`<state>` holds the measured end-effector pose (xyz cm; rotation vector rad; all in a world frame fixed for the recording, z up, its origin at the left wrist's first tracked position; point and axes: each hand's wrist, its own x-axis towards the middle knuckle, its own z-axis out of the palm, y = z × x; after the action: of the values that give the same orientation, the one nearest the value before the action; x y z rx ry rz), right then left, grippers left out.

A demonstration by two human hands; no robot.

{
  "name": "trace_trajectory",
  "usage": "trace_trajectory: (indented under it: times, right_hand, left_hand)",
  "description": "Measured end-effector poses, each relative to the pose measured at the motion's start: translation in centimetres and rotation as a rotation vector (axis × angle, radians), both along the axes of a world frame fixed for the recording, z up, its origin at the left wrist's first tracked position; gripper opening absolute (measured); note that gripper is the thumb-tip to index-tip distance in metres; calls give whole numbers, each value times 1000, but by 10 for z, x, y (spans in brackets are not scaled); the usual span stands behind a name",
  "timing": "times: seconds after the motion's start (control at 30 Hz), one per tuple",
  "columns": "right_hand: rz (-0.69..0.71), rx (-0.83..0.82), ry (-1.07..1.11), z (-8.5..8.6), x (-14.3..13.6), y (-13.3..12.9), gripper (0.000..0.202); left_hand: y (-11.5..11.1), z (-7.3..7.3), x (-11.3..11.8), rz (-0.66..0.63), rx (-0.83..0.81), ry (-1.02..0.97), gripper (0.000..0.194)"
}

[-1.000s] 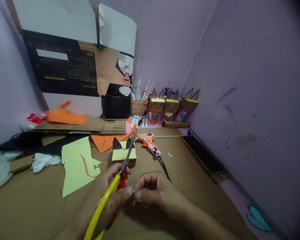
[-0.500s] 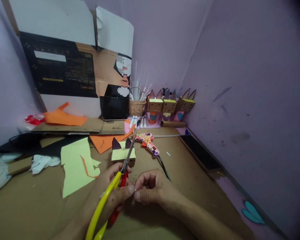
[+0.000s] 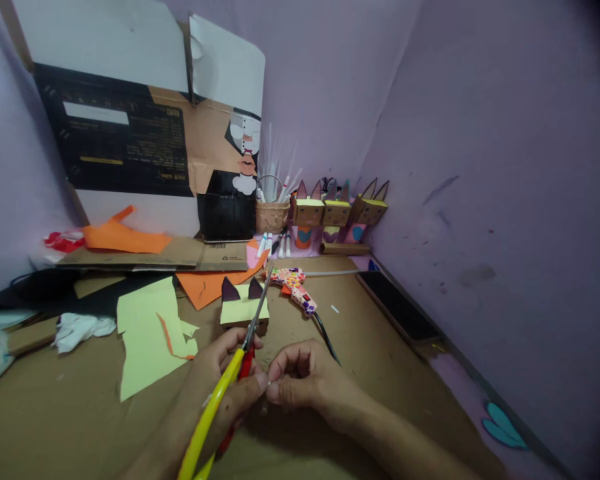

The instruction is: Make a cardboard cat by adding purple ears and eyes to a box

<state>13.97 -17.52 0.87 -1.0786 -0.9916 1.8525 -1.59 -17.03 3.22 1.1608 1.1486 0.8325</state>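
Note:
Scissors with a yellow handle (image 3: pixel 206 420) lie through my left hand (image 3: pixel 237 387), their blades pointing up and away. A red handle part (image 3: pixel 245 364) shows beside the yellow one. My right hand (image 3: pixel 305 380) is closed in a pinch, its fingertips meeting my left thumb. A tiny whitish bit (image 3: pixel 269 384) shows between the fingertips, too small to name. Just beyond my left hand sits a small cardboard box (image 3: pixel 245 309) with a pale yellow top and two dark pointed ears, partly hidden by the blades. A flower-patterned glue gun (image 3: pixel 296 288) lies past my right hand.
Yellow-green paper (image 3: pixel 145 340) and crumpled white tissue (image 3: pixel 83 330) lie at left, with orange paper (image 3: pixel 200 283) behind. Several markers, a basket (image 3: pixel 273 217) and three eared cardboard figures (image 3: pixel 309 212) stand at the back. A dark phone-like slab (image 3: pixel 397 303) lies along the right wall.
The view has shifted slightly, so the background sits a little further left. Both hands keep nearly the same pose, with the scissors still in my left hand.

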Motion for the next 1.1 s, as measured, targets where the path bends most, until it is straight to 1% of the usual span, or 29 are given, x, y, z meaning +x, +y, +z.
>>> trace_trajectory:
  times: [0.27, 0.4, 0.5, 0.77, 0.9, 1.1]
  right_hand:
    - [3, 36, 12, -1, 0, 1, 30]
    - [-3, 30, 14, 1, 0, 2, 31]
    - [1, 44, 17, 2, 0, 1, 32]
    - [16, 65, 48, 3, 1, 0, 35]
    - [9, 62, 48, 3, 1, 0, 36]
    - [-22, 56, 54, 2, 2, 0, 34]
  left_hand:
    - [-1, 4, 1, -1, -11, 21, 42]
    - [-1, 4, 0, -35, -5, 6, 44]
    - [0, 3, -2, -69, -37, -4, 47]
    - [2, -3, -4, -146, -91, -141, 54]
    - [3, -4, -4, -151, -74, -157, 55]
    - [1, 3, -4, -111, -79, -92, 54]
